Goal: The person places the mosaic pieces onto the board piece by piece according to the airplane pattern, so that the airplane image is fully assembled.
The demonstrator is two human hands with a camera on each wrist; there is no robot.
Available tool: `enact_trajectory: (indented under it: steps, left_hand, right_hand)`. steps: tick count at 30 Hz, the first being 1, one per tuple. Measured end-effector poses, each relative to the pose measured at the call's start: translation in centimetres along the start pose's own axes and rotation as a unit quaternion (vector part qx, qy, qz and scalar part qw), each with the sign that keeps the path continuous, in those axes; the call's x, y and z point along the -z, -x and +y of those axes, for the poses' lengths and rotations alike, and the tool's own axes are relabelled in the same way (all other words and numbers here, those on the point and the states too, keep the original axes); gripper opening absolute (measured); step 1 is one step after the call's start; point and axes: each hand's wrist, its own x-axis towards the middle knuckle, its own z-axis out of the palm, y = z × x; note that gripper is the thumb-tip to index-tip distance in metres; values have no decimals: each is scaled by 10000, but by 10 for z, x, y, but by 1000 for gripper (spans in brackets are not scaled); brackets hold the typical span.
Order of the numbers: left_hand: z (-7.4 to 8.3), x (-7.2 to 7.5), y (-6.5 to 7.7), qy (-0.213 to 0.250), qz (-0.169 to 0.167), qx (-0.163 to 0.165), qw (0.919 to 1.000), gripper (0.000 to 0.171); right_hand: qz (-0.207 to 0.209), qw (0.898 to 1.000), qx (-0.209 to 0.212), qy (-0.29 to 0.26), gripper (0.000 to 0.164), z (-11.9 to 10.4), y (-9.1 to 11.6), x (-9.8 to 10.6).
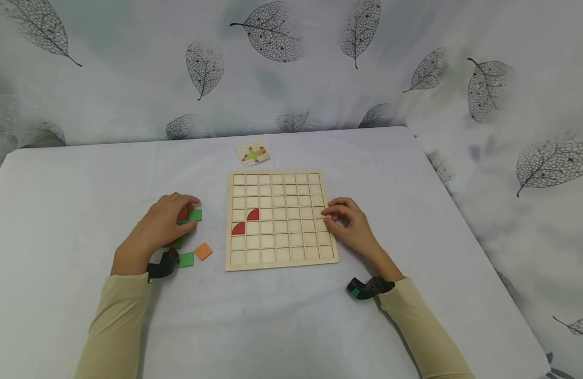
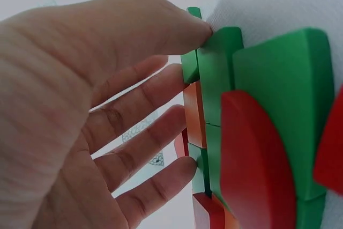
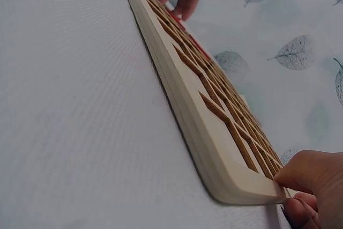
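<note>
Left hand (image 1: 159,225) is resting over tiles (image 1: 195,215)
Its loosely spread fingers are touching tiles lying beneath, left of the board (image 1: 280,213); the farther right hand (image 1: 350,223) is pinching the board's edge.

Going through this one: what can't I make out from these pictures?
- Number of pieces: head view; the left hand covers part of the pile.
- Exact pattern on the card: head view; too small.
- Full shape of the rightmost red piece: left wrist view; cut off by the right edge.
- Rest of the right hand at the board: right wrist view; cut off by the right edge.
</note>
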Motion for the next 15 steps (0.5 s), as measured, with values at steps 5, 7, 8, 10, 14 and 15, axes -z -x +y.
enact_trajectory:
  steps: [5,7,8,10,14,15]
  left_hand:
    - [-1,0,2,-13,13,107,9999,36]
    - [-2,0,3,9,34,135,9999,33]
    - [-2,0,3,15,45,138,9999,32]
    - [-3,0,3,5,65,124,9999,31]
    - [-4,-1,2,-83,78,119,9999,31]
    - [-4,-1,2,-104,81,136,9998,31]
  right_hand:
    - [-28,10000,12,-2,16,1,0,-1]
    - [-28,10000,15,9,16,2,-1,-2]
    - [-27,10000,19,26,16,2,-1,-2]
    - [-8,10000,20,44,16,3,-1,-1]
    - [18,10000,3,78,15,3,-1,-1]
    - [16,10000,3,76,15,3,-1,-1]
